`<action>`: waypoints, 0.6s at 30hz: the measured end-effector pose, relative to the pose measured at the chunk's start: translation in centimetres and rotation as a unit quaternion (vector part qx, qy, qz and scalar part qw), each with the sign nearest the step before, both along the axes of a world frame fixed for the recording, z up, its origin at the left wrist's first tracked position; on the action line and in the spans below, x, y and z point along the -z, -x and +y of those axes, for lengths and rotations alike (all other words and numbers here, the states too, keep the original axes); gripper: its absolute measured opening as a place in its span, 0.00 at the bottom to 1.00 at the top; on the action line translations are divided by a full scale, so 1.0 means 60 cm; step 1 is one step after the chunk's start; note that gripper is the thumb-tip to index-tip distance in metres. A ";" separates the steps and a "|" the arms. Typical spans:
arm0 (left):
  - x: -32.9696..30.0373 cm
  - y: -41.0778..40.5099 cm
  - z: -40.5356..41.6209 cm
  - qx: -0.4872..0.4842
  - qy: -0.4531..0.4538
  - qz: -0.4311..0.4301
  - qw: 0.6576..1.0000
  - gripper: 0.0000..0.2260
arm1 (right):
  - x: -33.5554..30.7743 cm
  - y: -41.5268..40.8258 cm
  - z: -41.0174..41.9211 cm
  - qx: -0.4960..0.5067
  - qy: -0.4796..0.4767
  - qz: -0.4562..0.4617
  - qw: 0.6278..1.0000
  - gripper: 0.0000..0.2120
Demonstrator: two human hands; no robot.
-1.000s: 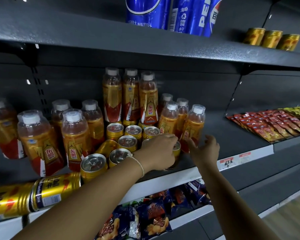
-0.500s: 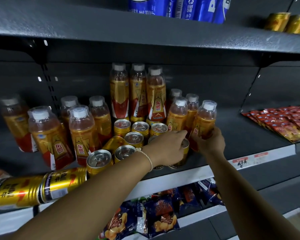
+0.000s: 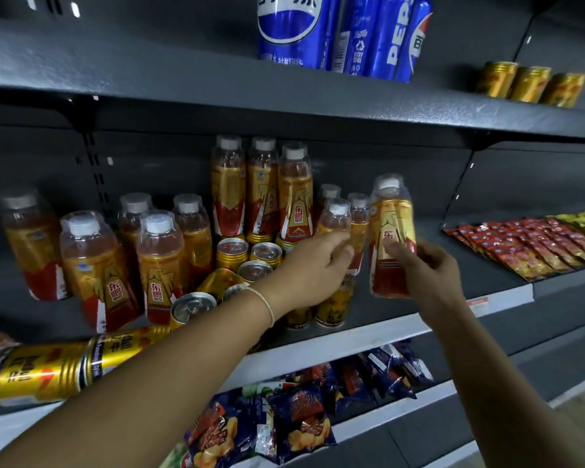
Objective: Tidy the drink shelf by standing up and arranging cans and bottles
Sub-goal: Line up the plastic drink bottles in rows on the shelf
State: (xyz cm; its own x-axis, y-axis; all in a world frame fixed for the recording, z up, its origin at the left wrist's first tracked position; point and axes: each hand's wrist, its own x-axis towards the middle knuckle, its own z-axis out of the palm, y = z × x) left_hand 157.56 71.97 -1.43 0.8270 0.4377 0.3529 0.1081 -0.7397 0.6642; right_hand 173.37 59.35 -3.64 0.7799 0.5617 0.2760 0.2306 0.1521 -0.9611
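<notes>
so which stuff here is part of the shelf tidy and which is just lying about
Part of the job:
- energy drink bottle, lifted in right hand
- left hand at small bottles
- toppled gold cans

Lying about:
- Pepsi cans
- red sachets
- snack bags
</notes>
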 end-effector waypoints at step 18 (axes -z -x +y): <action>-0.047 0.309 0.069 -0.104 0.366 -0.126 0.916 0.17 | -0.025 0.390 0.070 -0.237 0.030 0.039 0.970 0.10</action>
